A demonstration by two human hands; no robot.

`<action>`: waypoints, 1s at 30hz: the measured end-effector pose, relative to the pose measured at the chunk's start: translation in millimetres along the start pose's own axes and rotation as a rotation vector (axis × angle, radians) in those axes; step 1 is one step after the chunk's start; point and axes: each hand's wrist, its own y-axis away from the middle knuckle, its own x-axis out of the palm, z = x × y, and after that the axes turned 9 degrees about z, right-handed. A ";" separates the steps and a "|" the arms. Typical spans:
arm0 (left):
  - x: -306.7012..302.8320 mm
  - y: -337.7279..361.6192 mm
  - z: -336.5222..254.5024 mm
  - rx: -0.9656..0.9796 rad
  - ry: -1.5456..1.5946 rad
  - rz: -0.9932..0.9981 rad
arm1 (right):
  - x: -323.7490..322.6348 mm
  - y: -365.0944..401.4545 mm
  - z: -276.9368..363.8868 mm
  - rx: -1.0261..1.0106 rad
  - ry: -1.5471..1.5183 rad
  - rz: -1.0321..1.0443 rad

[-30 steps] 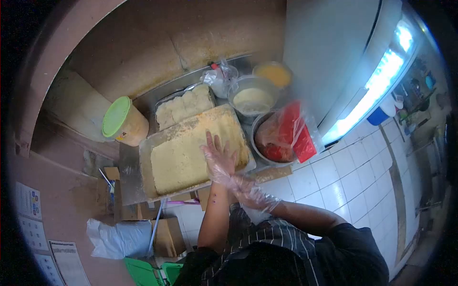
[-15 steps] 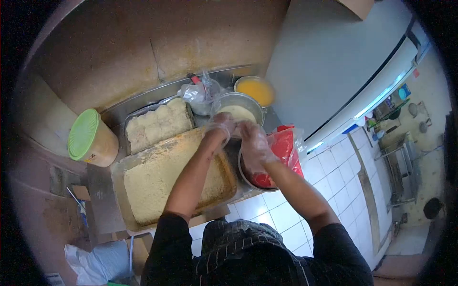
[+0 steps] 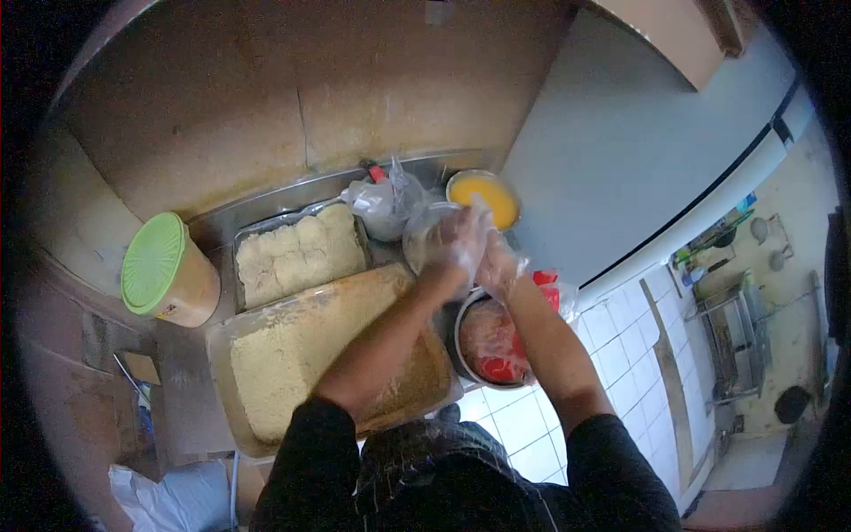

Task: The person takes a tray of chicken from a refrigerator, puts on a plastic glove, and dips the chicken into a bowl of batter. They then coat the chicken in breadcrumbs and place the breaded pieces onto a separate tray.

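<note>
My left hand (image 3: 457,241) and my right hand (image 3: 498,264), both in clear plastic gloves, meet over a metal bowl (image 3: 417,241). The left hand's fingers look curled; what they hold, if anything, is hidden. The right hand presses close beside it, its fingers blurred and partly covered. Thin clear plastic stands up at the fingertips. Behind the hands is a bowl of orange-yellow liquid (image 3: 489,200). Below my right wrist stands a pot (image 3: 468,355) with a red and clear plastic bag (image 3: 503,362) in it. A large pan of pale crumbs (image 3: 275,372) lies under my left forearm.
A tray of crumb-coated pieces (image 3: 301,253) sits behind the large pan. At the left stands a tub with a green lid (image 3: 152,263). A clear plastic bag (image 3: 390,199) with a red-handled thing rests near the wall. A grey fridge (image 3: 638,151) stands at the right.
Both hands have lifted and shifted right from the metal bowl's near rim, coming together. My right hand has turned upward. The camera view has tilted slightly.
</note>
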 end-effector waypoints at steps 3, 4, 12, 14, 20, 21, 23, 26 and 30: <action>22.4 6.5 6.9 -0.039 0.102 0.047 | 36.1 10.5 30.0 -0.083 -0.530 -0.001; 27.5 12.4 10.1 -0.067 0.158 0.141 | 12.1 1.8 13.8 -0.108 -0.492 0.115; 36.4 20.1 -8.1 -0.098 0.199 0.220 | 39.2 -5.7 -6.5 -0.283 -0.371 -0.484; 41.2 39.9 -14.4 -0.081 0.215 0.126 | 38.8 -17.0 -16.8 -0.326 -0.404 -0.590; 44.6 77.3 -27.2 0.064 0.244 0.043 | -44.3 -76.4 -35.7 -0.050 -0.603 -0.245; 41.9 83.8 -28.9 0.145 0.240 0.026 | -56.3 -83.3 -43.1 -0.051 -0.572 -0.094; 30.9 99.0 -28.7 0.107 0.259 0.019 | -90.1 -106.5 -60.4 -0.067 -0.508 0.211; 22.8 133.2 10.9 0.031 0.343 0.013 | -110.7 -136.8 -57.1 -0.055 -0.301 0.628; -34.6 232.2 74.6 -0.565 0.444 -0.174 | -94.0 -117.4 -31.2 0.118 0.152 0.445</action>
